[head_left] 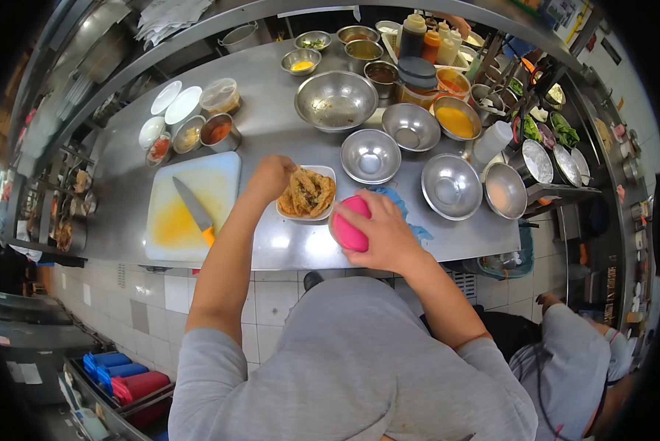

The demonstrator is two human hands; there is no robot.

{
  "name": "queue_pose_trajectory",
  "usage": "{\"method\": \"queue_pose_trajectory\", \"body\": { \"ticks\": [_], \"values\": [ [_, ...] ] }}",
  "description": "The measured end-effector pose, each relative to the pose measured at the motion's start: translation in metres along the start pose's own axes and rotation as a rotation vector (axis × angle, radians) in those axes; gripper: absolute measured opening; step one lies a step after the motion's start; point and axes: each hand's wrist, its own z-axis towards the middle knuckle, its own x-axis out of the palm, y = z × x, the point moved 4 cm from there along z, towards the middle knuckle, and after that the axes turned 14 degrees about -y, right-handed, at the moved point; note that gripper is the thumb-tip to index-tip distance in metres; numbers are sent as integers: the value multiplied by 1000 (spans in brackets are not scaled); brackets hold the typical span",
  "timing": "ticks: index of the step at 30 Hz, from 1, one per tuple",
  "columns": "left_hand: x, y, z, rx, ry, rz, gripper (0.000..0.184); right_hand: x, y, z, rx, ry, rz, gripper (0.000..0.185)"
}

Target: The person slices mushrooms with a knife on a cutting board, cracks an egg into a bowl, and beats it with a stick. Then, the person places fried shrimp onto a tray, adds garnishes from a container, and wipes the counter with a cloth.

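Observation:
My left hand [273, 176] is closed in a pinch at the upper left edge of a pile of fried food [305, 192] with dark green bits on top. What the fingertips hold, if anything, is hidden. The fried food fills a white square dish [332, 178] on the steel table. Just right of the dish, my right hand [377, 229] grips a bright pink cup [350, 224], tilted, its inside out of sight. Beside that hand lies a crumpled blue cloth [418, 231]. Left of my left forearm is a white cutting board [227, 170] with yellow stains, bearing a knife [192, 202] with an orange handle.
Several steel bowls [370, 156] stand on the right half of the steel table [271, 95]. Sauce bottles [412, 37] and sauce tubs are behind them. White plates [183, 105] and small containers sit at the back left. Another person [565, 353] is low at my right.

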Motion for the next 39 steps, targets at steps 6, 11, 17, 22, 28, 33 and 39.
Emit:
{"method": "queue_pose_trajectory", "body": {
  "ticks": [6,11,17,22,28,33,39],
  "values": [
    [-46,-55,-17,-196,-284,-270,16,28,6,10,-95,158,-167,84],
    [3,-22,-44,-62,-51,-168,18,34,5,10,-15,166,-170,84],
    [-5,26,-60,-184,-281,-223,21,39,3,0,1,82,-234,85],
    [35,69,-85,-396,233,-165,32,37,8,2,45,105,-348,82],
    [65,83,-103,-727,282,-728,38,44,4,2,139,288,-386,82],
    [68,87,-110,-868,302,-951,38,-39,23,46,194,59,-288,86],
    [79,61,-114,-926,244,-989,28,-222,98,157,-215,-826,-521,90]
  ]
}}
